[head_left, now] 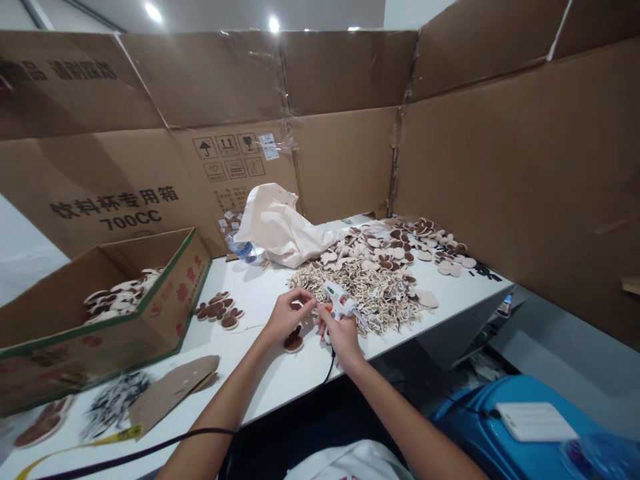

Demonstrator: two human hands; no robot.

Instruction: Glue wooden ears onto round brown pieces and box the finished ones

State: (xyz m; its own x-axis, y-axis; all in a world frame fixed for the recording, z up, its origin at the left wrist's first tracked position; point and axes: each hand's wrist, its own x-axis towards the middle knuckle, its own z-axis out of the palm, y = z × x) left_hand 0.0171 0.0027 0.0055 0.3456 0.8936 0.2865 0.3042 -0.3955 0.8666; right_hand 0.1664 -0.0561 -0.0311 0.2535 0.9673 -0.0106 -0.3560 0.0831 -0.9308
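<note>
My right hand point(341, 339) is wrapped round a white hot glue gun point(339, 298), its cord running down over the table's front edge. My left hand point(290, 315) is closed in a pinch beside it, the fingertips almost meeting those of my right hand. What the pinch holds is too small to make out. Just below my left hand lies a brown and cream felt piece point(294, 343), partly hidden. A heap of short cream strips point(380, 293) spreads behind and right of the glue gun.
Brown and cream felt cutouts point(370, 248) are piled at the back right, and several more point(220, 310) lie left of my hands. An open cardboard box point(170, 300) holds others. A cream cloth point(285, 230) and plastic bottle point(243, 249) stand against the tall cardboard walls point(345, 160).
</note>
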